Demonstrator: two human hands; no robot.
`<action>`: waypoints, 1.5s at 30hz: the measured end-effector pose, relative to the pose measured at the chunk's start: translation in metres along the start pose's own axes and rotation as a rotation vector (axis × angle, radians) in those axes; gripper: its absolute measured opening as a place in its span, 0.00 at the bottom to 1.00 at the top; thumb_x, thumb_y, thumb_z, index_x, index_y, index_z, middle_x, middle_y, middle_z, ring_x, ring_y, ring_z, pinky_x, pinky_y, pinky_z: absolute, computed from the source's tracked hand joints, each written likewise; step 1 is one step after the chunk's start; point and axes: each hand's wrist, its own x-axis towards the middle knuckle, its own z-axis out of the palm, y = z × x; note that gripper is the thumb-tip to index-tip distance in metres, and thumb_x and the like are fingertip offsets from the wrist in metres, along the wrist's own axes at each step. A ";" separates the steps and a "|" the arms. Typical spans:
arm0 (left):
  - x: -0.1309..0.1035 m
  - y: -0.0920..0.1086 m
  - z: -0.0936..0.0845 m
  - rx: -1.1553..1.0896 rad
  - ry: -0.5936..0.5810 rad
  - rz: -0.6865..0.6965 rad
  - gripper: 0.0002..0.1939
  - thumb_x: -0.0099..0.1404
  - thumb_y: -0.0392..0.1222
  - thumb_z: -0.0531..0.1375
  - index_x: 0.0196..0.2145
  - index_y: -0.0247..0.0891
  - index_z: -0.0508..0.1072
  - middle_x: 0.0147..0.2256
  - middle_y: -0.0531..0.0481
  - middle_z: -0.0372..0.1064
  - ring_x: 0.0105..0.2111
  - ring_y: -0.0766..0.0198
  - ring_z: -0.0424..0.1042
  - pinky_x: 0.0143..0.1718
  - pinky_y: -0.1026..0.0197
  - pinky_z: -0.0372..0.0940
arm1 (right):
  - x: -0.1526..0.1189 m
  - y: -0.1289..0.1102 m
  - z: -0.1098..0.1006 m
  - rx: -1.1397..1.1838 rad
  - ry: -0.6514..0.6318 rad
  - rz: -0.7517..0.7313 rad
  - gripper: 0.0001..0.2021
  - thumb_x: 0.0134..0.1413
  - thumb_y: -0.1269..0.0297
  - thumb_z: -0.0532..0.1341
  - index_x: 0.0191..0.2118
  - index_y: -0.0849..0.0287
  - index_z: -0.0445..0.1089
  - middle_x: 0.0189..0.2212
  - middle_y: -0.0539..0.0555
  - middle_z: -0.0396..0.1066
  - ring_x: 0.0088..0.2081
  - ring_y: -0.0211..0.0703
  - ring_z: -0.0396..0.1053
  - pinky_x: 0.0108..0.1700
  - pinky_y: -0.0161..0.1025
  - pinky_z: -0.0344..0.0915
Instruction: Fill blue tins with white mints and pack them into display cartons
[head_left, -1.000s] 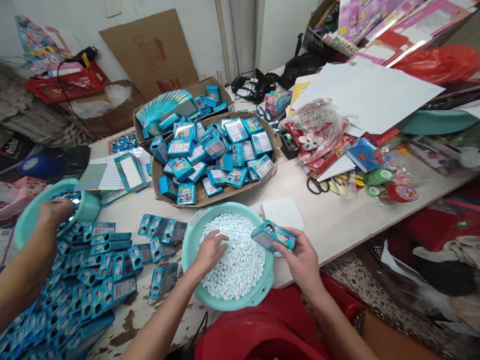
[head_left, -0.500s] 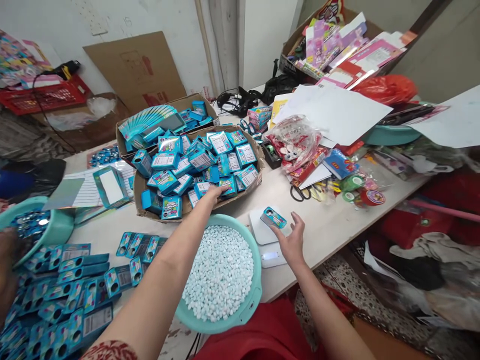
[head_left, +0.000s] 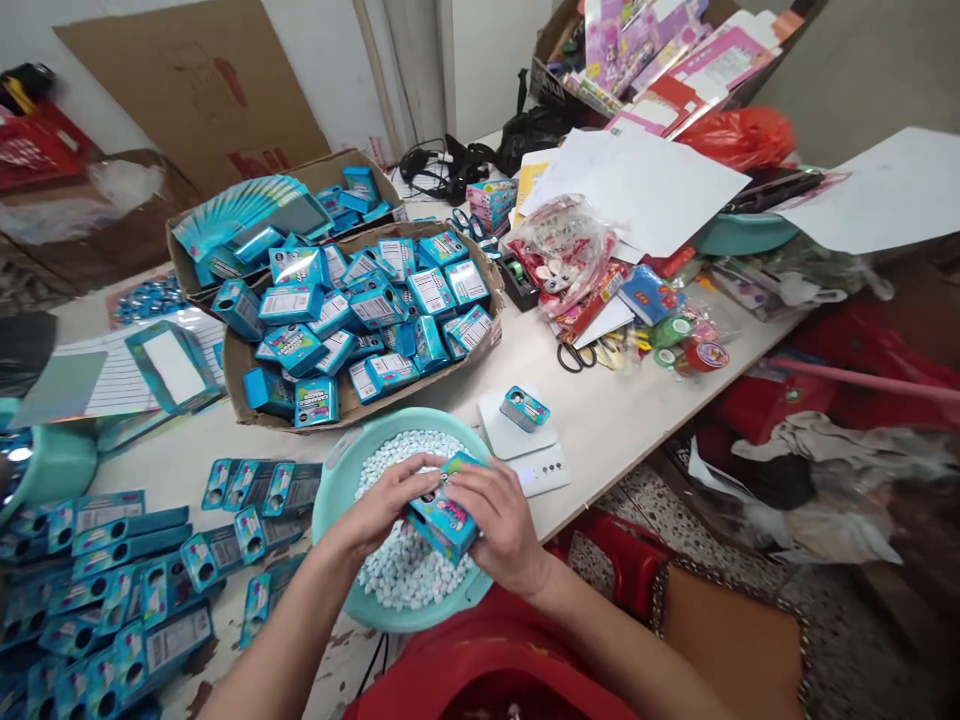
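Observation:
Both hands hold one small blue box (head_left: 450,520) above a teal basin (head_left: 330,500) full of pale blue and white candies (head_left: 412,575). My left hand (head_left: 397,500) grips its left side, and my right hand (head_left: 502,520) wraps round the top and right side. Another blue box (head_left: 525,408) rests on a white scale (head_left: 544,468) just right of the basin. Behind the basin, a cardboard tray (head_left: 232,390) is heaped with blue boxes.
Rows of blue boxes with round holes (head_left: 142,625) cover the left of the table. A second teal basin (head_left: 71,465) stands at the left edge. Scissors (head_left: 576,356), tape rolls, plastic bags and white sheets (head_left: 660,190) lie at the right.
My left hand has drawn back from the cardboard tray with a box. My right hand has left the scale and joined it over the basin. The view has shifted; the other person's hand is gone.

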 end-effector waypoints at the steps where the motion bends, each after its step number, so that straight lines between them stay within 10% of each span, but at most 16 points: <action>1: -0.001 -0.015 -0.003 0.034 0.027 -0.007 0.23 0.53 0.57 0.61 0.41 0.38 0.74 0.26 0.49 0.70 0.26 0.62 0.69 0.24 0.65 0.60 | -0.004 -0.006 0.002 0.054 -0.037 0.010 0.22 0.53 0.71 0.58 0.55 0.51 0.60 0.45 0.55 0.71 0.50 0.48 0.67 0.53 0.51 0.62; 7: 0.056 -0.088 -0.013 0.782 0.626 0.216 0.24 0.60 0.55 0.54 0.46 0.37 0.72 0.50 0.38 0.65 0.54 0.46 0.60 0.52 0.47 0.56 | -0.031 -0.028 -0.001 0.430 -0.223 0.331 0.18 0.46 0.59 0.67 0.43 0.55 0.66 0.36 0.54 0.73 0.36 0.42 0.71 0.38 0.38 0.68; 15: 0.056 -0.102 0.033 0.703 0.499 0.100 0.17 0.54 0.57 0.60 0.35 0.42 0.72 0.36 0.44 0.70 0.42 0.50 0.68 0.42 0.54 0.60 | -0.036 -0.021 -0.004 0.668 -0.034 0.841 0.19 0.43 0.58 0.67 0.42 0.56 0.65 0.33 0.49 0.71 0.33 0.40 0.70 0.35 0.36 0.69; 22: 0.026 -0.091 0.023 -0.363 0.386 0.079 0.16 0.45 0.51 0.65 0.24 0.38 0.66 0.21 0.55 0.62 0.19 0.68 0.61 0.19 0.66 0.54 | -0.023 0.001 -0.008 0.332 -0.002 0.693 0.17 0.44 0.58 0.67 0.40 0.57 0.68 0.36 0.53 0.71 0.39 0.46 0.70 0.41 0.41 0.67; 29: -0.011 -0.042 0.039 -0.760 0.363 0.288 0.14 0.49 0.48 0.61 0.28 0.40 0.62 0.25 0.56 0.62 0.21 0.70 0.64 0.20 0.67 0.58 | -0.015 -0.009 0.014 0.092 -0.173 0.412 0.12 0.46 0.68 0.65 0.39 0.56 0.67 0.37 0.55 0.70 0.41 0.49 0.68 0.43 0.44 0.65; 45: -0.009 -0.018 0.047 -0.677 0.552 0.400 0.17 0.55 0.52 0.60 0.21 0.38 0.60 0.22 0.56 0.61 0.21 0.70 0.66 0.26 0.64 0.63 | 0.001 -0.019 0.021 0.009 -0.261 0.441 0.14 0.43 0.66 0.67 0.40 0.54 0.69 0.37 0.53 0.73 0.43 0.50 0.69 0.43 0.45 0.61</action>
